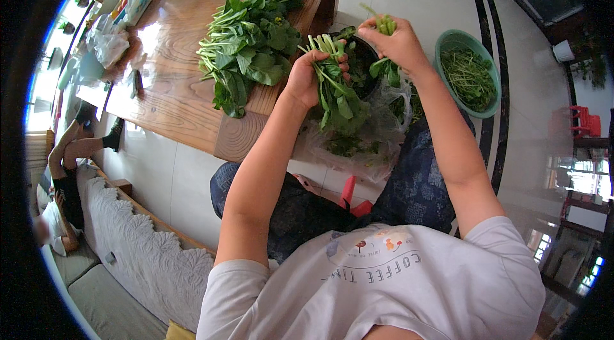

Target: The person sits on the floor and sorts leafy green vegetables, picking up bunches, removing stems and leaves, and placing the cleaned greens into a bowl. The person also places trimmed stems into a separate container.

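Observation:
My left hand [309, 73] is closed around a bunch of leafy green stalks [336, 95], its pale stem ends pointing up and its leaves hanging down. To its right, my right hand [395, 45] grips several green stalks [385, 25], with leaves dangling below the palm. Piles of leafy greens [254, 47] lie along the wooden table's edge, left of my hands. A dark round container [367, 69] with greens in it is partly hidden behind both hands. Below them, a clear plastic bag [379, 153] holds more greens.
A green plastic basin [496, 85] of thin greens stands on the tiled floor at right. The wooden table [182, 57] bears plastic bags [108, 40] at its far left. A person [62, 220] sits on the grey sofa [110, 301]. A red plastic stool [585, 121] stands at far right.

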A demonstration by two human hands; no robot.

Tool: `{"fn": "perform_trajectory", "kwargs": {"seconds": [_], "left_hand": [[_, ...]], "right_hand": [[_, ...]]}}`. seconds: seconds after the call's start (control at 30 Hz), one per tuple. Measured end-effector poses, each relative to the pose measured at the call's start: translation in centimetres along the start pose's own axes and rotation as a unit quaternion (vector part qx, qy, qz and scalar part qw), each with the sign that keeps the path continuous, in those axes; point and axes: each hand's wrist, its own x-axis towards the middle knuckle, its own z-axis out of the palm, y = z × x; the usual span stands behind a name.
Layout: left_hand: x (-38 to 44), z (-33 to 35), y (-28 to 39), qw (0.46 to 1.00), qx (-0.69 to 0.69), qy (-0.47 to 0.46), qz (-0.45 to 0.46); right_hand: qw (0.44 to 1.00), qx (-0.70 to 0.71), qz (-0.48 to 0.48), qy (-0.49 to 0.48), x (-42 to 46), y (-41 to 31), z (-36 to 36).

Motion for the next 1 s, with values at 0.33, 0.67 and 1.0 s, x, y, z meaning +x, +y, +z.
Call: {"fn": "perform_trajectory", "kwargs": {"seconds": [0.33, 0.67, 1.0], "left_hand": [[0.2, -0.4, -0.1, 1.000, 0.013, -0.019, -0.002], [-0.3, -0.3, 0.1, 0.997, 0.065, 0.020, -0.036], [0.0, -0.1, 0.1, 0.997, 0.073, -0.024, -0.010]], "right_hand": [[0.995, -0.066, -0.058, 0.038, 1.0, 1.6, 0.6], [0.988, -0.040, -0.017, -0.149, -0.5, 0.2, 2.2], [1.000, -0.008, 0.026, 0.008, 0.8, 1.2, 0.1]]}}
